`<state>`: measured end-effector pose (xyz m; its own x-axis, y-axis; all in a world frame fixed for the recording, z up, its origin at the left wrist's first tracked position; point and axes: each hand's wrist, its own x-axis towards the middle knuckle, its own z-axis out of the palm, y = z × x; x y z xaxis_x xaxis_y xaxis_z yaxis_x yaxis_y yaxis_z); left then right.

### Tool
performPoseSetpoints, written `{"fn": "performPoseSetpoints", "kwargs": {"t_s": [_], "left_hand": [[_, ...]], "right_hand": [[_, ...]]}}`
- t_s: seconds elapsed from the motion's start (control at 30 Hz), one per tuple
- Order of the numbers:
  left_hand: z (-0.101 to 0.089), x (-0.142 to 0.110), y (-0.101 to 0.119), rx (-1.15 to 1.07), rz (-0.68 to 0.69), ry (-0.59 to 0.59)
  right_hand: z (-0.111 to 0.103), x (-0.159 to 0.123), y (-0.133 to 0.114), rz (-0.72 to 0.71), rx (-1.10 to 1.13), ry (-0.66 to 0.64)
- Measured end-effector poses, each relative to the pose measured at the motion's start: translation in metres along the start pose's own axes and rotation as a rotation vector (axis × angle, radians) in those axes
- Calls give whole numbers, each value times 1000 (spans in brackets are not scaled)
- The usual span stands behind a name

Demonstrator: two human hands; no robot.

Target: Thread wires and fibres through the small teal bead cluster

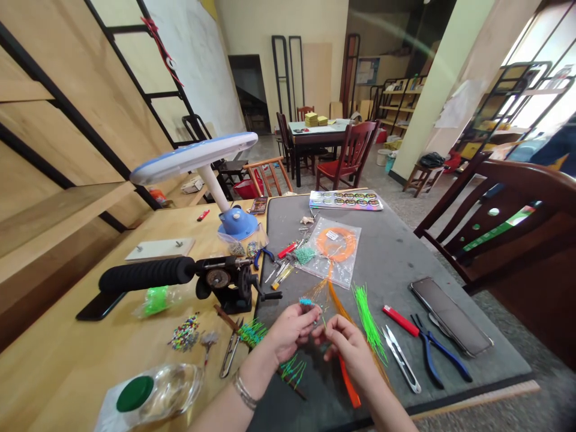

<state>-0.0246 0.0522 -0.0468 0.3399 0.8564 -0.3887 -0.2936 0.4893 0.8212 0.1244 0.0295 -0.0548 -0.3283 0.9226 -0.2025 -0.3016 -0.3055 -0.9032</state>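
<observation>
My left hand (291,331) and my right hand (350,347) meet over the grey mat (396,264), fingers pinched together on thin orange strands (335,299) with small blue beads (306,302) at their tip. The strands fan up toward a clear bag with an orange coil (335,245). An orange strip (348,379) lies under my right wrist. A bunch of bright green strands (366,315) lies just right of my right hand. Teal-tipped strands (253,332) lie left of my left hand.
Snips (402,359), a red lighter (400,320), blue-handled pliers (438,353) and a phone (450,315) lie to the right. A black vise with a foam handle (180,275), a blue lamp (198,159), loose beads (184,333) and a green-lidded jar (153,393) stand left. A bead tray (345,200) lies at the far edge; a wooden chair (504,210) is right.
</observation>
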Motion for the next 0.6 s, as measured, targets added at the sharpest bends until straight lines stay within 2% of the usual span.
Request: {"fn": "performPoseSetpoints", "kwargs": {"t_s": [0.1, 0.6], "left_hand": [[1, 0, -3, -86, -29, -65], [-2, 2, -5, -130, -30, -104]], "right_hand": [[4, 1, 2, -8, 17, 19], [9, 3, 1, 12, 81, 61]]}}
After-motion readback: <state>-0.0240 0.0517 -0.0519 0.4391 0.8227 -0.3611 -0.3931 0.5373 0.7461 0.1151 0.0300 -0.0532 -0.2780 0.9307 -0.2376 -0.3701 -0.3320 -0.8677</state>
